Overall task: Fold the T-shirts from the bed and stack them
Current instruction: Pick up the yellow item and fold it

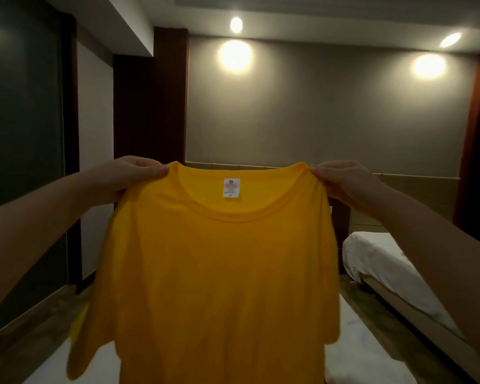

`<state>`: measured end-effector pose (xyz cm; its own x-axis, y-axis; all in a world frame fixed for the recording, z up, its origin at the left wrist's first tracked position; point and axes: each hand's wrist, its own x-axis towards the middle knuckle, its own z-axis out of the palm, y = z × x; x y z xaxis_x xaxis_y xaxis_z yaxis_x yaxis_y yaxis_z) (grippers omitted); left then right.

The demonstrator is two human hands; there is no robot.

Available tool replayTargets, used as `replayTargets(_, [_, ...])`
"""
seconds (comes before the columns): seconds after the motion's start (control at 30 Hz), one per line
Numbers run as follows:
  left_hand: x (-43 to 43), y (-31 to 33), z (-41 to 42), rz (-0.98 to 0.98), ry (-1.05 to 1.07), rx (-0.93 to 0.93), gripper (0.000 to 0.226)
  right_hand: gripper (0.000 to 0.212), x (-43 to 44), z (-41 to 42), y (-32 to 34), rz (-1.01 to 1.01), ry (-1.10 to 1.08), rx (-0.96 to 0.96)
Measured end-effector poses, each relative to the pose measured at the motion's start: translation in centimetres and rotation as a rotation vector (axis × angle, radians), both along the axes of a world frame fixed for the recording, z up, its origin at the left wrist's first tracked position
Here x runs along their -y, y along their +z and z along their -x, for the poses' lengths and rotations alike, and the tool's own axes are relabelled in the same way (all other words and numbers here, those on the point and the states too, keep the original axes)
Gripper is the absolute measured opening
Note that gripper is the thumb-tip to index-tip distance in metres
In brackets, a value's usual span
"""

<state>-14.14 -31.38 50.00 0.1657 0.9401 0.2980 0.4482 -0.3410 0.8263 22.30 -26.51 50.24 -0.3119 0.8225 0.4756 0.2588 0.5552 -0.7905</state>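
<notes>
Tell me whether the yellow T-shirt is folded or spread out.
Spread out. The left hand and right hand pinch the yellow T-shirt at its shoulders; it hangs at full width, neck label showing.

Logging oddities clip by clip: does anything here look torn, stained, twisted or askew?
Nothing stands out. The left hand and right hand pinch the yellow T-shirt at its shoulders; it hangs about level above the bed, label showing inside the collar, with no visible tear or stain. Dim light could hide small marks.
</notes>
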Motion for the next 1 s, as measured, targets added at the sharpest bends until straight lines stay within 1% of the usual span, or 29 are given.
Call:
replayTargets(0.1, [-0.9, 0.4, 0.2, -0.079, 0.042, 0.072, 0.094, 0.021, -0.8, 0.5, 0.0, -0.01, -0.037, -0.068])
replayTargets(0.13, [-1.2, 0.5, 0.2, -0.081, 0.033, 0.095, 0.091, 0.02, -1.1, 0.5, 0.1, -0.024, -0.052, -0.056])
replayTargets(0.2, [-1.6, 0.6, 0.5, -0.04, -0.016, 0.126, 0.08, 0.017, -1.6, 0.6, 0.3, -0.028, -0.066, 0.016])
replayTargets(0.27, [-2.2, 0.4, 1.0, 0.025, -0.06, 0.115, 0.083, 0.016, -2.1, 0.6, 0.6, -0.009, -0.07, 0.126])
replayTargets(0.33, [-2.7, 0.2, 1.4, 0.072, -0.096, 0.08, 0.068, 0.014, -2.5, 0.6, 0.8, 0.008, -0.06, 0.217])
replayTargets(0.4, [-3.5, 0.1, 2.2, 0.096, -0.136, 0.046, 0.063, 0.01, -2.8, 0.6, 0.9, 0.016, -0.048, 0.271])
replayTargets(0.47, [-4.1, -0.1, 2.7, 0.124, -0.141, 0.006, 0.066, 0.009, -3.3, 0.7, 0.8, 0.009, -0.056, 0.267])
replayTargets(0.57, [-5.0, -0.3, 3.1, 0.17, -0.134, -0.058, 0.081, 0.011, -4.3, 1.1, 0.4, -0.029, -0.072, 0.19])
replayTargets(0.63, [-5.2, -0.4, 2.7, 0.179, -0.122, -0.065, 0.087, 0.011, -5.0, 1.6, -0.1, -0.059, -0.071, 0.147])
replayTargets(0.67, [-5.4, -0.3, 2.4, 0.168, -0.105, -0.057, 0.086, 0.011, -5.3, 1.8, -0.2, -0.091, -0.085, 0.147])
replayTargets(0.7, [-5.5, -0.2, 2.1, 0.147, -0.096, -0.04, 0.078, 0.011, -5.5, 2.0, -0.2, -0.123, -0.11, 0.144])
replayTargets(0.77, [-5.5, 0.1, 1.0, 0.092, -0.095, 0.05, 0.043, 0.012, -6.1, 2.2, 0.0, -0.159, -0.146, 0.063])
replayTargets(0.8, [-5.7, 0.2, 0.5, 0.067, -0.073, 0.106, 0.031, 0.013, -6.3, 2.3, 0.1, -0.16, -0.147, 0.011])
replayTargets(0.83, [-5.9, 0.2, 0.1, 0.055, -0.049, 0.146, 0.028, 0.013, -6.4, 2.3, 0.2, -0.156, -0.146, -0.013])
replayTargets(0.87, [-6.3, 0.2, -0.3, 0.054, -0.016, 0.16, 0.03, 0.014, -6.5, 2.2, 0.2, -0.156, -0.15, 0.015])
replayTargets(0.93, [-6.9, 0.0, -0.9, 0.041, 0.085, 0.17, 0.039, 0.018, -6.5, 1.9, 0.3, -0.178, -0.168, 0.179])
replayTargets(0.97, [-7.0, 0.1, -0.9, 0.02, 0.14, 0.193, 0.045, 0.019, -6.5, 1.6, 0.5, -0.195, -0.179, 0.219])
replayTargets(1.0, [-7.0, 0.3, -0.8, -0.005, 0.17, 0.226, 0.049, 0.019, -6.4, 1.4, 0.7, -0.217, -0.19, 0.194])
